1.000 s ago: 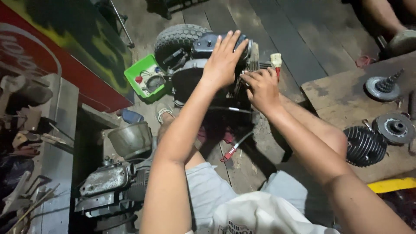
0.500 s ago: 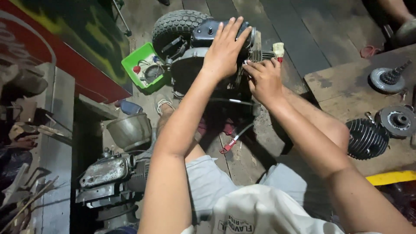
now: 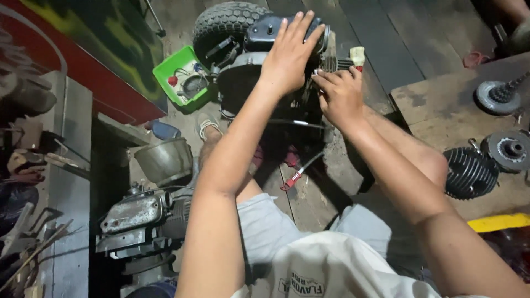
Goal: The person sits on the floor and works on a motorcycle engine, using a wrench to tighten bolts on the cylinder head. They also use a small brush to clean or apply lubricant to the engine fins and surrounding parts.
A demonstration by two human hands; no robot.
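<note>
A black small engine [image 3: 248,77] with a knobbly tyre [image 3: 221,25] behind it stands on the wooden floor in front of me. My left hand [image 3: 287,52] lies flat on top of the engine with fingers spread. My right hand [image 3: 338,94] is curled against the engine's right side, fingertips at a finned part next to a cream-coloured plug cap [image 3: 358,55]. Whether the right hand pinches a small part is hidden by the fingers.
A green tray [image 3: 165,74] with small parts sits left of the engine. A metal bowl [image 3: 164,160] and another engine block [image 3: 138,221] lie at lower left. A red-handled tool [image 3: 295,176] lies on the floor. A finned cylinder [image 3: 469,172] and round metal parts [image 3: 510,149] rest on a board at right.
My view has drifted slightly, so the engine sits higher in the picture. Both hands stay on the engine in the same places.
</note>
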